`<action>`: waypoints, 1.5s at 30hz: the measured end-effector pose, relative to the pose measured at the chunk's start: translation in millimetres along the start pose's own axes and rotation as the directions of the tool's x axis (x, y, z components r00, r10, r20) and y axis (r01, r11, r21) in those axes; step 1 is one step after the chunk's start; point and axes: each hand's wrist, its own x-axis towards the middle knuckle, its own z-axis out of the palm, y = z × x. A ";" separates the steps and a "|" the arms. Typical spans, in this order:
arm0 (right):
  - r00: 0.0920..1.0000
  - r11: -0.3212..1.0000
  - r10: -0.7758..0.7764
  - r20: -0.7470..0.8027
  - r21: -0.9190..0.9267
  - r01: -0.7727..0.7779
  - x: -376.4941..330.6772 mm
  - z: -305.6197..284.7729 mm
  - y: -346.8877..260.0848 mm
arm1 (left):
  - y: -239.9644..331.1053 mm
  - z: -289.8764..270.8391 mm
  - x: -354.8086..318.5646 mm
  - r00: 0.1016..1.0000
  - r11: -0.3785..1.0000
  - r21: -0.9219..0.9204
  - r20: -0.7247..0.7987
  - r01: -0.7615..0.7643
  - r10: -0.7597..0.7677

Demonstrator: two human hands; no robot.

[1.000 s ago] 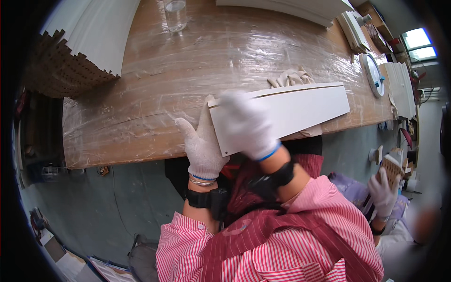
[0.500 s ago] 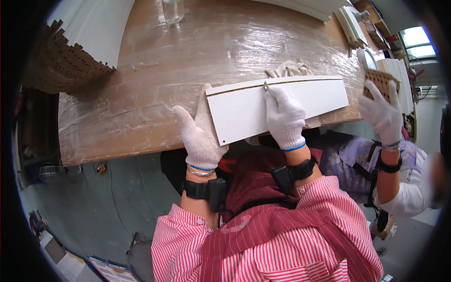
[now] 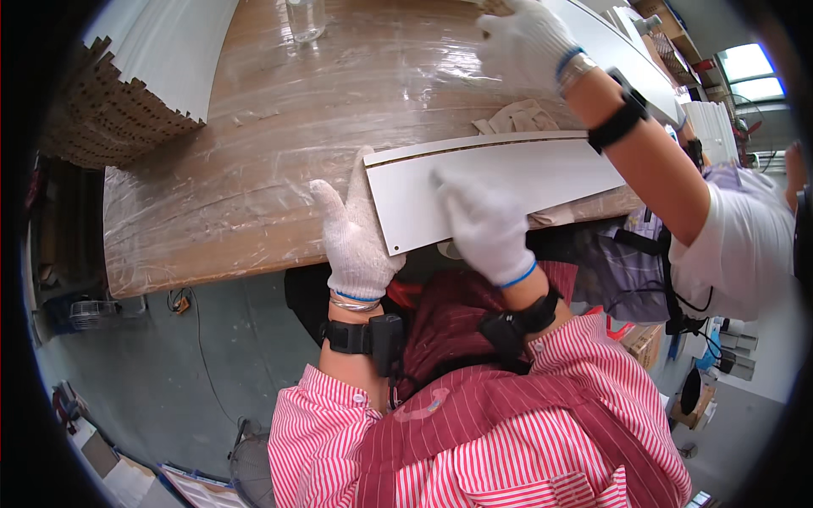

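Note:
A long white panel with a brown slot along its far edge and a small hole in its near left corner lies at the table's front edge. My left hand, in a white knit glove, is at its left end, thumb out to the side and some fingers hidden under the panel. Over the panel's left half is my right hand, also gloved and smeared by motion. Its fingers are closed, with a small greyish tip at the pinch that I cannot make out.
A brown table is wrapped in clear film. White panels are stacked at left; a clear jar stands at the back. A beige cloth lies behind my panel. A co-worker's gloved hand reaches across from the right.
My right hand has moved left and nearer from the slot, over the panel's face. The panel has shifted slightly. The co-worker's arm has swung in over the table toward the back.

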 end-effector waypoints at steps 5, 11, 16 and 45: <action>0.997 0.997 -0.050 0.062 -0.047 0.053 -1.1 5.5 -27.9 | 1.7 -1.4 0.6 0.999 0.999 -0.028 0.035 0.024 -0.023; 0.996 0.999 0.041 0.075 -0.024 -0.039 6.1 -17.4 -31.1 | 2.3 1.0 -1.8 0.999 1.000 -0.001 0.026 0.018 -0.018; 0.967 0.990 -0.102 0.232 -0.073 0.121 -0.1 -6.8 -49.2 | -0.5 0.7 1.3 0.998 0.998 -0.031 0.028 0.056 -0.055; 0.989 0.928 0.045 -0.139 -0.362 -0.093 18.4 -56.2 86.8 | 18.8 23.7 -17.2 0.967 0.815 0.574 -0.153 -0.079 0.202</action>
